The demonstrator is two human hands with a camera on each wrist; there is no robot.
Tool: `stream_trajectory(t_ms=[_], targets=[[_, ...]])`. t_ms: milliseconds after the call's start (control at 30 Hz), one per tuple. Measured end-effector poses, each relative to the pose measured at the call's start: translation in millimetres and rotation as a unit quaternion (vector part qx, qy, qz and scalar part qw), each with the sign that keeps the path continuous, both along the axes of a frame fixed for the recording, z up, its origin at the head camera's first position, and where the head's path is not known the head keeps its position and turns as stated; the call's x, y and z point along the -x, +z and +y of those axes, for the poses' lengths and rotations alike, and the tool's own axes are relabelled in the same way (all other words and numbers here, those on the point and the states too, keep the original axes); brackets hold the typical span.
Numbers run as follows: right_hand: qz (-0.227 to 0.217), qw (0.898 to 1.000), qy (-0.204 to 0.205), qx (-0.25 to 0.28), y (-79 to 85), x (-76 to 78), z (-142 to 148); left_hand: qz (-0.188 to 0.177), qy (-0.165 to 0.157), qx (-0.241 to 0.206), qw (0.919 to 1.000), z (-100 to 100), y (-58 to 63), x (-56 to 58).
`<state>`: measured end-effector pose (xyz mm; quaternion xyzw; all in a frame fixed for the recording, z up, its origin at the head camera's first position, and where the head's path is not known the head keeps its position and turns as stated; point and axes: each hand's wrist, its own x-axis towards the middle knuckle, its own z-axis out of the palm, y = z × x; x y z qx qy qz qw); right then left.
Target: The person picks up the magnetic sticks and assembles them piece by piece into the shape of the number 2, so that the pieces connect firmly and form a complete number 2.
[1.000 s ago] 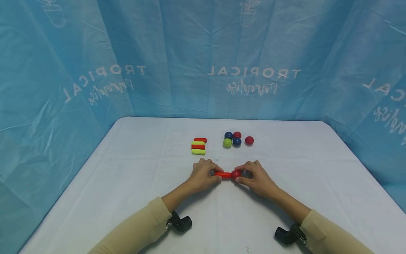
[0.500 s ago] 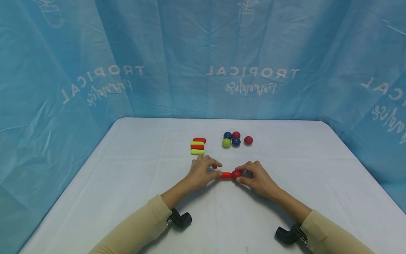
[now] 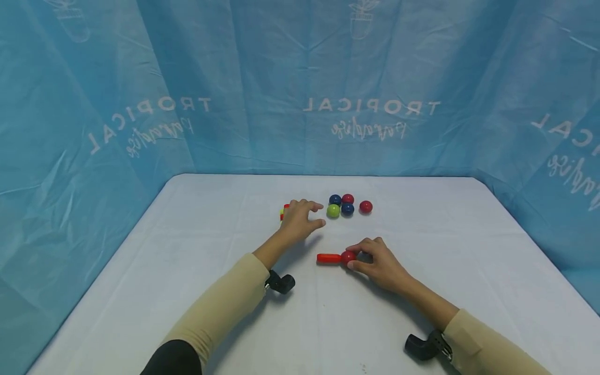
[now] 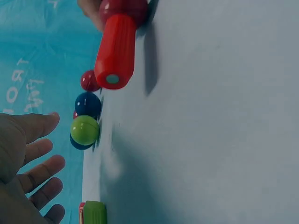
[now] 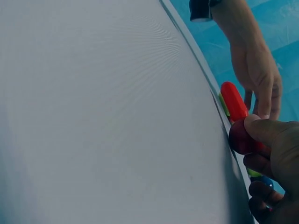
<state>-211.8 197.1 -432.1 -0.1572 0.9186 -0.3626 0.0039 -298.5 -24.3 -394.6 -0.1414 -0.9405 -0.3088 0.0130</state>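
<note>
My right hand [image 3: 377, 263] pinches a dark red ball [image 3: 348, 257] between thumb and fingers. A red ribbed stick [image 3: 329, 258] juts from the ball's left side, its free end toward the left; in the left wrist view that end shows a small pale green centre. My left hand [image 3: 301, 221] is held above the table with thumb and fingers spread, nothing between them. It overlaps the small pile of red and yellow-green sticks [image 3: 284, 209] in the head view and hides most of it. Just right of its fingertips sits a green ball [image 3: 333, 211].
Beside the green ball are two blue balls [image 3: 347, 209] and a red ball [image 3: 348, 198], with another red ball [image 3: 366, 207] slightly apart to the right. A white cloth covers the table [image 3: 422, 224]. Blue printed curtain [image 3: 262, 135] encloses its back and sides.
My left hand has let go of the red stick and moved up and away, over the pile of sticks. My right hand stays where it was, still pinching the ball.
</note>
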Motion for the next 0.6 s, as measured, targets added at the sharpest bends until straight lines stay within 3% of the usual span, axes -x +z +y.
stream_trajectory(t_ms=[333,600], targets=[[-0.002,1.0,-0.003,0.003,-0.9,-0.6,1.7,-0.014,-0.006,0.033,0.9993,14.8,-2.6,27.5],[0.004,1.0,0.002,0.008,-2.7,0.2,2.1,-0.021,-0.007,0.042,0.9989,23.4,-5.3,34.5]])
